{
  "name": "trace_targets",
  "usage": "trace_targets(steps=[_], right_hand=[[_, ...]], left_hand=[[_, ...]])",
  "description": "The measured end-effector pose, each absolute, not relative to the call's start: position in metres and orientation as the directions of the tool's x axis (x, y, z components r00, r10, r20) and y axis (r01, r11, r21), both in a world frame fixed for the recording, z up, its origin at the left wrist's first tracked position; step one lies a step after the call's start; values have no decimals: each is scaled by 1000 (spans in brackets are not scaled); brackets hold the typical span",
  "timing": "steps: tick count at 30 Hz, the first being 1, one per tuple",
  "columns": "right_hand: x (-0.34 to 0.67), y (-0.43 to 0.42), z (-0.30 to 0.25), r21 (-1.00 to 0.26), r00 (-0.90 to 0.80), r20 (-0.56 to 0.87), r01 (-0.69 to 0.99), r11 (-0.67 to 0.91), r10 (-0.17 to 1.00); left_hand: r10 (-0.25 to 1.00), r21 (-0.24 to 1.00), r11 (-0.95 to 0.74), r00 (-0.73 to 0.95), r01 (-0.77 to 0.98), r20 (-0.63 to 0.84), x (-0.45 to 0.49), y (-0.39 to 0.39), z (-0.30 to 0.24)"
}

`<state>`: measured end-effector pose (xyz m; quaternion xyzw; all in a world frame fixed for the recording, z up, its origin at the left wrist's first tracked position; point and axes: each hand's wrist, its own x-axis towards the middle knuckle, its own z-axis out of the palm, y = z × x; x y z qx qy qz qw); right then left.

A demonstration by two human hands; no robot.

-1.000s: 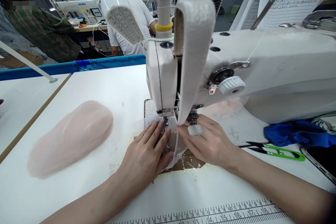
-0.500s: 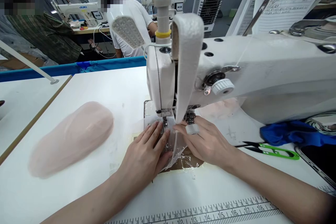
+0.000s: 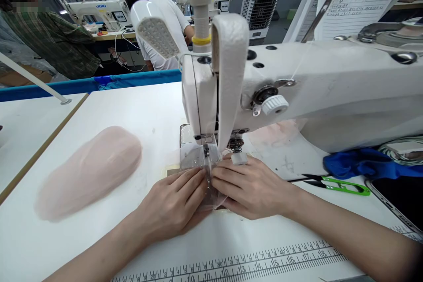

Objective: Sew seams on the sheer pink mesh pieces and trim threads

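Whitish sheer cloth (image 3: 209, 185) at the centre of the frame, laid under the presser foot (image 3: 206, 150) of a white sewing machine (image 3: 280, 68) and reaching down between both hands. Left hand (image 3: 180, 198) just left of centre, with bent fingers set close together and fingertips on the cloth. Right hand (image 3: 253, 187) just right of centre, also with bent fingers, touching the same cloth from the other side. Impossible to tell, for either hand, whether pinching a layer or only pressing it down. Well apart, at the left of the frame, flat on the white desk (image 3: 158, 112), an oval piece of pale pink fabric (image 3: 90, 174). Near the right edge, green-handled snips (image 3: 346, 186), with a crumpled blue rag (image 3: 360, 162) just above and a dark-screened phone (image 3: 398, 198) beside. Along the bottom, a printed ruler strip (image 3: 231, 268). At upper left, beyond the desk, a person in a plaid shirt (image 3: 46, 44); at upper middle, a person in a white shirt (image 3: 163, 59), partly behind the lamp (image 3: 157, 37).
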<state>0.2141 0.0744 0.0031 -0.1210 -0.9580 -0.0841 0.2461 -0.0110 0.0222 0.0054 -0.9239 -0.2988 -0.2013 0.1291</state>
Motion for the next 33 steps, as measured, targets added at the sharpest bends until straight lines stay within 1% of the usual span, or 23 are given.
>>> trace_targets(steps=[2,3,5,6,8,11,13,15,18,21,23,26,30,33], right_hand=[[213,73,3,146,-830,534,279,949,162],[212,73,3,164,-821,554,272,948,140],[211,71,4,171,-806,582,255,952,111],[211,71,4,154,-794,597,252,955,113],[211,72,5,77,-756,637,261,962,154],[211,74,8,-94,-683,681,277,956,265],[211,76,11,-168,-644,688,309,936,336],[212,78,15,-184,-619,676,384,905,400],[212,80,17,-167,-599,644,497,851,476],[208,80,15,-176,-575,604,579,796,552],[206,79,15,-163,-575,593,600,783,564],[203,77,15,-126,-576,609,608,784,545],[202,77,15,-129,-564,625,607,784,540],[201,78,13,-159,-542,631,609,777,555]], left_hand=[[489,-149,-779,738,610,465,-11,22,2],[490,-146,-776,732,613,473,-11,22,0],[516,-96,-772,708,628,482,-10,22,-2],[539,-54,-769,691,637,481,-9,22,-3],[610,61,-750,652,659,451,-8,25,-3],[748,258,-654,558,711,359,-8,32,1],[806,320,-589,512,742,298,-8,38,6],[834,313,-551,497,774,240,-8,43,12],[875,320,-483,438,815,206,-3,52,17],[911,331,-403,341,853,231,7,57,14],[916,319,-364,273,875,295,13,59,8],[904,316,-343,219,884,368,18,59,2],[907,392,-358,216,847,362,17,59,0],[894,371,-394,259,841,365,15,59,1]])
